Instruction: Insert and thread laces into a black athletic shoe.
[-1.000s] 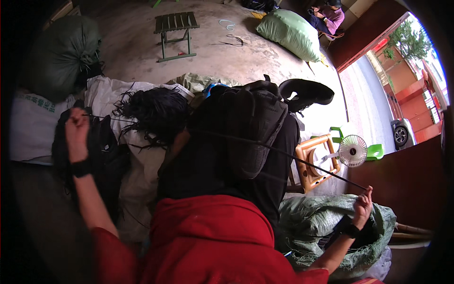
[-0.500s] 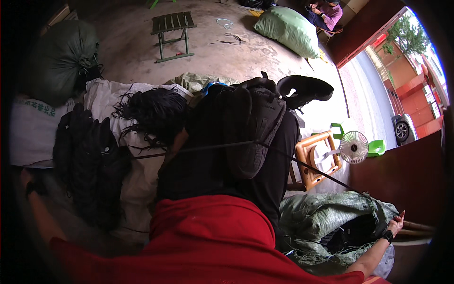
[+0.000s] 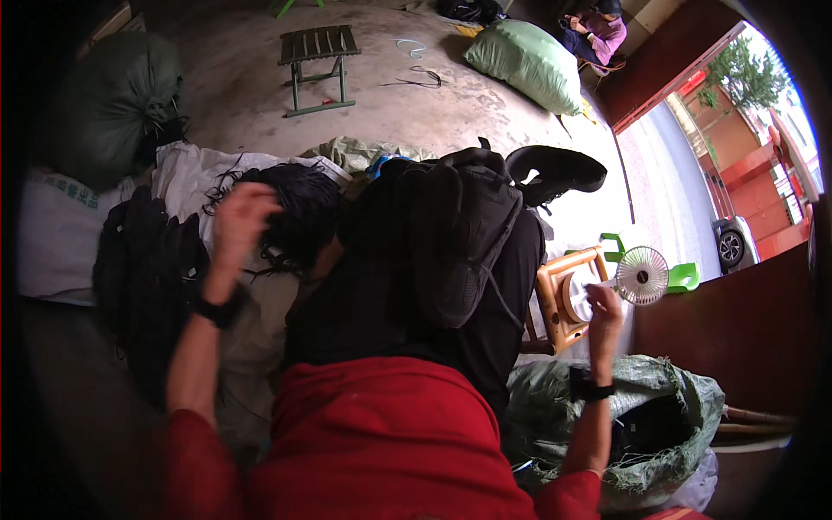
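Note:
A black shoe (image 3: 468,247) rests on my lap, sole end toward me, across my black trousers. A thin black lace (image 3: 501,299) hangs slack along its right side. My left hand (image 3: 244,227), smeared by motion, is raised in front of a heap of black laces (image 3: 299,204); its fingers cannot be made out. On the right, my right hand (image 3: 606,319) is up beside the small fan, its fingers curled together; whatever they hold, if anything, is hidden. Another black shoe (image 3: 555,173) lies just beyond my right knee.
Stacked black shoes (image 3: 147,290) lie at my left on white sacks. An open green sack (image 3: 555,394) with black things inside stands at right. A wooden stool (image 3: 555,303) with a white fan (image 3: 643,276) is beside my knee. A folding stool (image 3: 318,52) and a seated person (image 3: 598,35) are farther off.
Both hands have come inward and up from far out at the sides. The lace, stretched taut across the shoe before, now hangs loose at its right side.

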### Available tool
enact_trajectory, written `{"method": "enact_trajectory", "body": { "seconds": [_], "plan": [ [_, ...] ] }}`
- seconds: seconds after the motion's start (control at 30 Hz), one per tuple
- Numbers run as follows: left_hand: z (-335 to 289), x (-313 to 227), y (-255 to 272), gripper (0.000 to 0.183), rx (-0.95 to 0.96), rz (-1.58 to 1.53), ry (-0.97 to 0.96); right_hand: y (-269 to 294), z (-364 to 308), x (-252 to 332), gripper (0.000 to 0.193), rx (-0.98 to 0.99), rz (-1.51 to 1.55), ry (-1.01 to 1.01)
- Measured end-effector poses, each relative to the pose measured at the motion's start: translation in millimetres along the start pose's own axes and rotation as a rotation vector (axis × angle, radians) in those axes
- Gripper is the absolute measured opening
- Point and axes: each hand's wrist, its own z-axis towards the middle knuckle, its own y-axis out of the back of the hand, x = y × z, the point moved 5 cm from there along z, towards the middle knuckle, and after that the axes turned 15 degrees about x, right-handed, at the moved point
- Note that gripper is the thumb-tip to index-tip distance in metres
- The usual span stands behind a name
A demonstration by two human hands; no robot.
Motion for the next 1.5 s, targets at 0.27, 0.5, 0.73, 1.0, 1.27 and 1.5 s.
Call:
{"method": "enact_trajectory", "body": {
  "seconds": [0.27,0.5,0.73,1.0,1.27,1.5],
  "plan": [
    [10.4,-154.3,-196.7,0.014,0.331,0.108,-0.386,-105.6,11.4,144.9,0.017,0.233,0.136,0.107],
    [0.3,-132.8,-207.3,0.014,0.306,0.032,-0.242,-125.5,11.6,134.4,0.014,0.211,0.418,-0.051],
    [-5.2,-136.2,-207.7,0.013,0.353,0.038,-0.234,-126.0,18.6,139.7,0.023,0.383,0.401,-0.048],
    [-6.4,-131.0,-204.8,0.012,0.373,-0.046,-0.214,-122.1,29.2,143.9,0.022,0.417,0.345,-0.161],
    [-0.2,-122.8,-189.1,0.01,0.265,-0.02,-0.103,-126.2,28.1,169.0,0.011,0.248,-0.185,0.187],
    [0.1,-133.6,-199.0,0.006,0.219,0.13,-0.213,-132.4,25.7,143.8,0.012,0.305,0.357,0.019]
  ]
}}
